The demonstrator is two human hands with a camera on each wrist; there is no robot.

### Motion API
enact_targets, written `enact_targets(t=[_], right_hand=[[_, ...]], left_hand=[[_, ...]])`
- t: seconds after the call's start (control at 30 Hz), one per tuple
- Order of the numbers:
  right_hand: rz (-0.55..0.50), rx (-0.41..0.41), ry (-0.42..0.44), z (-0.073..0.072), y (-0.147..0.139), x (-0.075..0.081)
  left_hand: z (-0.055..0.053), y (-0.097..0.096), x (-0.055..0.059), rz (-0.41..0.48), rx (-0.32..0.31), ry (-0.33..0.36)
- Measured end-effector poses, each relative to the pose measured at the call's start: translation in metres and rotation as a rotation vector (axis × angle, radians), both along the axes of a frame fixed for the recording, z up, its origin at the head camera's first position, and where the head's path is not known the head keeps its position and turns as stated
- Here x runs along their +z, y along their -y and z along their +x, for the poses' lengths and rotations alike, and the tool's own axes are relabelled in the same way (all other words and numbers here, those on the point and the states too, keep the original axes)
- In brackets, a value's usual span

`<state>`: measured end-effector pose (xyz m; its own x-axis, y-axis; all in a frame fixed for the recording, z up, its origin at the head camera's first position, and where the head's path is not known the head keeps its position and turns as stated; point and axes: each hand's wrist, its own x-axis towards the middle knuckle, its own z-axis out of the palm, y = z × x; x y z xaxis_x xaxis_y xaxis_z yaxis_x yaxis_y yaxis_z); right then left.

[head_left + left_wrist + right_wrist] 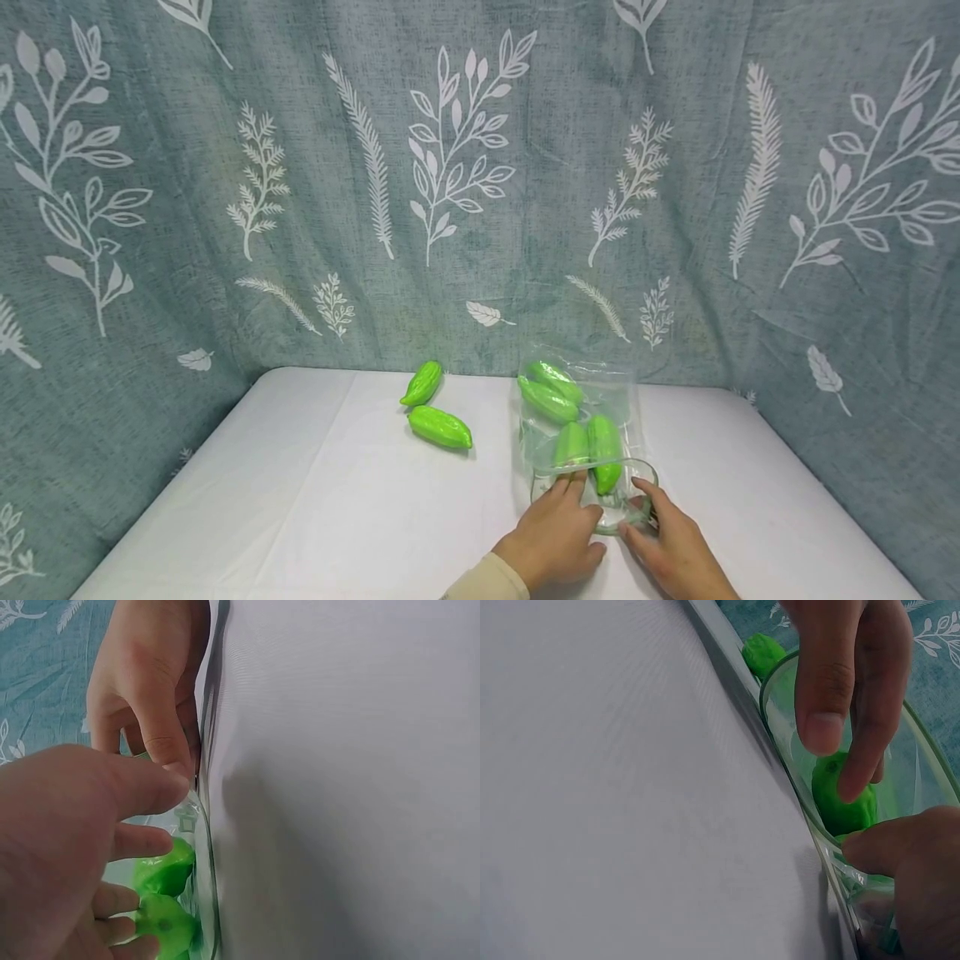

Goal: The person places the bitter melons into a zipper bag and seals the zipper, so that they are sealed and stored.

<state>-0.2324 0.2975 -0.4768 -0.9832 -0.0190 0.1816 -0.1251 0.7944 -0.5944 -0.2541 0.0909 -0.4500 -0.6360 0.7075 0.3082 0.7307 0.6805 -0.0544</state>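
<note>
A clear plastic bag lies flat on the table with several green bitter gourds inside, its mouth spread toward me. My left hand reaches into that mouth, its extended fingertips touching the near end of one gourd. No object is gripped between its thumb and fingers. At the right side of the opening, my right hand holds the bag's rim, thumb at the near edge and forefinger across at the far edge. In the right wrist view a gourd shows inside the bag just below the left fingers.
Two loose bitter gourds lie left of the bag: a smaller-looking one near the back edge and another in front of it. The white-covered table ends at a leaf-patterned curtain, which surrounds it at the back and sides.
</note>
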Motion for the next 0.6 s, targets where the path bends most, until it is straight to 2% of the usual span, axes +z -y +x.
enact_targets(t=[0.13,0.2,0.4,0.6], right_hand=[[0.005,0.002,-0.010,0.001,0.001,0.000],[0.006,0.005,-0.014,0.002,0.002,0.001],[0.002,0.011,-0.034,0.003,0.001,0.001],[0.002,0.011,-0.029,0.002,0.000,0.000]], left_hand=[[0.003,0.004,0.000,-0.003,-0.006,0.039],[0.005,0.007,-0.001,0.001,-0.024,0.036],[0.013,0.020,0.002,0.074,-0.088,-0.011],[0.016,0.035,0.006,0.204,-0.147,-0.077]])
